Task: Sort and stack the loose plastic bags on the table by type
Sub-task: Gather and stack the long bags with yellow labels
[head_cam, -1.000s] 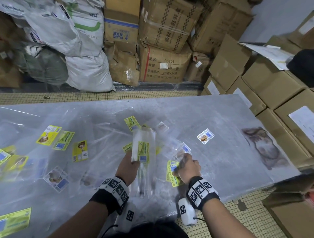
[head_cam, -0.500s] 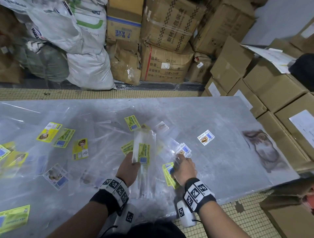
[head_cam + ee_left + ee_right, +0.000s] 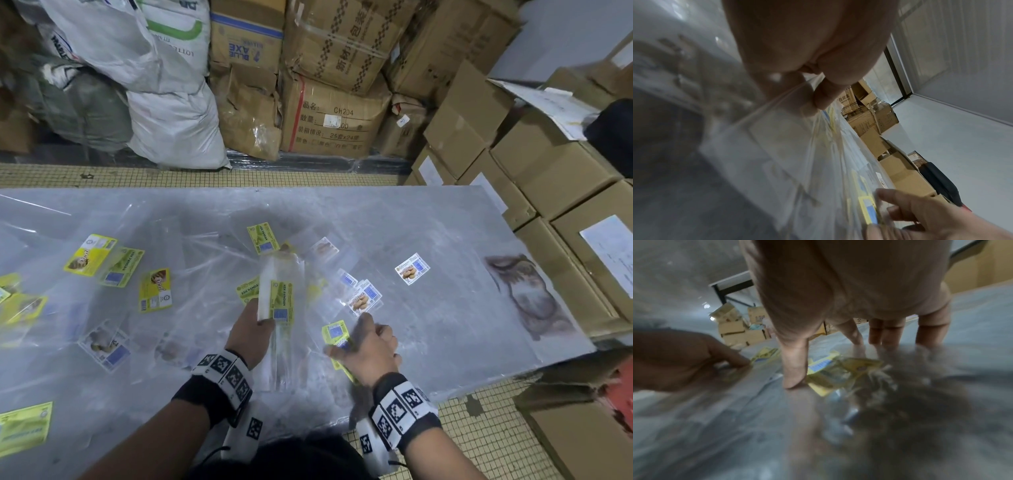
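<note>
My left hand (image 3: 251, 329) grips a bundle of clear bags with green-yellow labels (image 3: 281, 301), held tilted above the table (image 3: 445, 325). The left wrist view shows thumb and finger of the left hand (image 3: 818, 99) pinching the plastic bundle (image 3: 797, 154). To the right, my right hand (image 3: 370, 346) rests on a loose yellow-labelled bag (image 3: 336, 334) lying flat. In the right wrist view the right hand (image 3: 830, 363) has its thumb and straight fingers pressing down around the crumpled yellow label (image 3: 838, 374).
Several loose yellow-labelled bags (image 3: 156, 289) lie to the left, and white-and-blue-labelled bags (image 3: 412, 268) (image 3: 365, 298) to the right. Cardboard boxes (image 3: 565, 178) line the table's right side. Sacks (image 3: 171, 130) and more boxes stand behind. A dark stain (image 3: 527, 298) marks the right end.
My right hand has gone from curled over the yellow-labelled bag to fingers spread on it. The left hand keeps the bundle in the same place.
</note>
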Available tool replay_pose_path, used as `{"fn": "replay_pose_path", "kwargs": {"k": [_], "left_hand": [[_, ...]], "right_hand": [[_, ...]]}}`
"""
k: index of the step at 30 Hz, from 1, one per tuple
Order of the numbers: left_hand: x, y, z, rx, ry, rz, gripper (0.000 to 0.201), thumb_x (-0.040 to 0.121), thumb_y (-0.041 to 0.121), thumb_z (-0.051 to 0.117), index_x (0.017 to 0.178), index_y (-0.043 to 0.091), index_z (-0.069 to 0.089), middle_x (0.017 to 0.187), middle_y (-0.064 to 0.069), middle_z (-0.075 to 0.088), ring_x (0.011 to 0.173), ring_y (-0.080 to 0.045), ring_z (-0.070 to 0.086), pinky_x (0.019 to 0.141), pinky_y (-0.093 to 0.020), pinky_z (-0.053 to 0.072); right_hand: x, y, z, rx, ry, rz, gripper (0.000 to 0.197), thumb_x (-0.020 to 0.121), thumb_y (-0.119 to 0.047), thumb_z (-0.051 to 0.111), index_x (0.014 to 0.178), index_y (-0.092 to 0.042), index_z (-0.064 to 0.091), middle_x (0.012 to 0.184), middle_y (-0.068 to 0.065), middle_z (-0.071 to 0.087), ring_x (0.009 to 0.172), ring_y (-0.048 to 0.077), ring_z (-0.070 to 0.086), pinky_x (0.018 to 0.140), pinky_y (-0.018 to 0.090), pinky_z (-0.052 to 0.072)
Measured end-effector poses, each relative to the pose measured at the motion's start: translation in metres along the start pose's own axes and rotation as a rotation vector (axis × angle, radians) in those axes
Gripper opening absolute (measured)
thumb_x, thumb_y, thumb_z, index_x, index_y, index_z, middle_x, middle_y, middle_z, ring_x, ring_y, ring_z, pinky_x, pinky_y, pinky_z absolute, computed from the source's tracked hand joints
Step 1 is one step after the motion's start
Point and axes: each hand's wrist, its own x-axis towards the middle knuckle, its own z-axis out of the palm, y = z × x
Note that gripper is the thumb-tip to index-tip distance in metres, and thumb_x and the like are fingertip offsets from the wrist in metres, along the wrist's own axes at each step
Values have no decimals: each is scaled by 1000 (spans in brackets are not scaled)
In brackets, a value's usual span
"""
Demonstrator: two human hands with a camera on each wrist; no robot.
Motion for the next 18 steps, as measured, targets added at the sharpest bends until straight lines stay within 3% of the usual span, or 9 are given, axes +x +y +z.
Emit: {"fn": "replay_pose_path", "kwargs": {"k": [4, 9, 13, 16, 18], "left_hand": [[-1, -1, 0, -9, -1, -4, 39, 93, 6, 45, 128, 20, 51, 111, 3, 63, 97, -15, 60, 71, -25, 43], [-3, 2, 1, -7, 19, -31, 36, 94, 8, 46, 126, 24, 51, 111, 3, 63, 99, -20, 59, 77, -30, 43], [-6, 5, 2, 9, 37, -34, 27, 95, 10, 47, 114, 29, 49, 107, 3, 62, 97, -20, 59, 78, -32, 44], [-7, 5, 2, 16, 40, -30, 28, 95, 9, 47, 116, 27, 49, 106, 4, 62, 95, -18, 58, 74, -28, 43], [-7, 7, 2, 17, 38, -31, 30, 95, 8, 47, 121, 24, 50, 106, 4, 61, 94, -17, 58, 73, -28, 42]], "right_hand": [[-9, 2, 16, -80, 13, -28, 101, 63, -55, 82, 141, -27, 24, 128, 3, 27, 121, 25, 31, 104, 46, 30], [-4, -3, 18, -72, 31, 3, 95, 58, -48, 86, 133, -27, 31, 126, 4, 35, 121, 26, 36, 103, 45, 34], [0, -4, 18, -19, 3, 57, 103, 53, -46, 90, 133, -29, 28, 130, 3, 40, 124, 27, 37, 104, 45, 32], [2, -1, 12, 25, -13, 42, 94, 54, -49, 89, 126, -29, 33, 119, -2, 47, 119, 25, 43, 99, 42, 33], [7, 4, 7, 128, -45, 32, 72, 63, -47, 85, 114, -30, 38, 103, -8, 50, 107, 21, 52, 91, 36, 38]]}}
